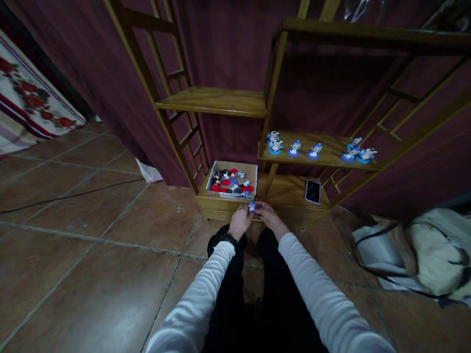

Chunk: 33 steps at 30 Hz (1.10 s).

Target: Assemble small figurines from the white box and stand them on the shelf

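A small purple-blue figurine (251,207) is held between my two hands, just in front of the low shelf. My left hand (240,219) grips it from the left with closed fingers. From the right, the fingertips of my right hand (268,214) pinch its other side. Right behind my hands stands an open cardboard box (253,171) with several small figurines and red round bases (225,182) inside. On the higher shelf to the right stand several figurines, among them a purple and white one (294,148) and a pink and blue one (275,146).
The wooden shelf unit (217,100) stands against a dark red curtain (228,54). A phone (312,191) lies on the bottom shelf at right. Bags (434,245) rest on the tiled floor at right, and a black cable (73,196) runs across it at left.
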Each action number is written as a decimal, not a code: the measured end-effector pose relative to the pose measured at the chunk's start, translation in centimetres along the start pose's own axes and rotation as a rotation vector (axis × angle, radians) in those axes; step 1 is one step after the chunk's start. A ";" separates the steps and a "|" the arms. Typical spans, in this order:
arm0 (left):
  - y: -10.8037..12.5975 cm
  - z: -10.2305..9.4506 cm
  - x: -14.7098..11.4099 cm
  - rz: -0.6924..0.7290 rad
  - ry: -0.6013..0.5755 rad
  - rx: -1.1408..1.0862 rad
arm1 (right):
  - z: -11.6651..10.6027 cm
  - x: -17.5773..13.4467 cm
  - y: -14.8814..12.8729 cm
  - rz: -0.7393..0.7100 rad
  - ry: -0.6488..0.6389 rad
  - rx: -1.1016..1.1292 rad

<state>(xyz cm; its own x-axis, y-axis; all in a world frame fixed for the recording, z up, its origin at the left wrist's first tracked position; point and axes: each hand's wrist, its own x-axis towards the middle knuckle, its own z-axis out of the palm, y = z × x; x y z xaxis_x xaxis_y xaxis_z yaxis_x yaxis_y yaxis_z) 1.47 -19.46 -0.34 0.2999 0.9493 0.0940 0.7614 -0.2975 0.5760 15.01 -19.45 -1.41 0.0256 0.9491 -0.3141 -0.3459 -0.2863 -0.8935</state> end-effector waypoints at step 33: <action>0.0 -0.9 1.3 -0.360 -0.058 -1.091 | 0.7 -2.3 -1.7 -0.059 -0.005 0.017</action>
<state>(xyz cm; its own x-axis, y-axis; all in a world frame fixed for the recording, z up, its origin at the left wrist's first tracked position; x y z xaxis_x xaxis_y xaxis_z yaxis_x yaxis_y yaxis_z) 1.38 -18.11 0.55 0.2135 0.9471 -0.2396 -0.0859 0.2625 0.9611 14.88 -21.07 1.10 0.0415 0.9648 -0.2597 -0.3599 -0.2281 -0.9047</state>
